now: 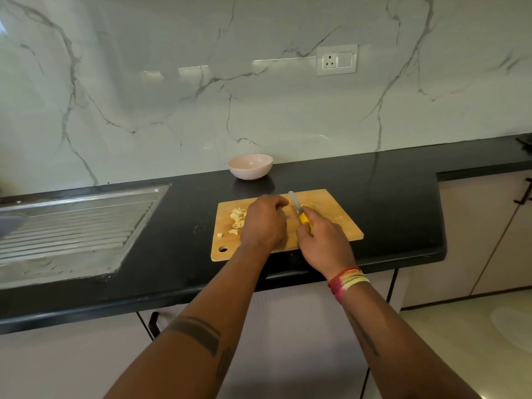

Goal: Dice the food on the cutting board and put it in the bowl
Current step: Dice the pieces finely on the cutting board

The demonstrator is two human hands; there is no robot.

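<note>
A wooden cutting board (pixel 334 217) lies on the black counter. A small heap of pale diced food (pixel 237 218) sits on its left part. My left hand (pixel 263 221) rests on the board with its fingers curled over the food being cut, which is mostly hidden beneath it. My right hand (pixel 322 240) grips the yellow handle of a knife (pixel 296 204), whose pale blade points away from me beside the left fingertips. An empty pinkish bowl (pixel 250 166) stands behind the board near the wall.
A steel sink drainboard (pixel 72 226) is set into the black counter (pixel 388 191) at the left. The counter ends in a corner at the right, with cabinets (pixel 475 231) below. A wall socket (pixel 336 59) is on the marble backsplash.
</note>
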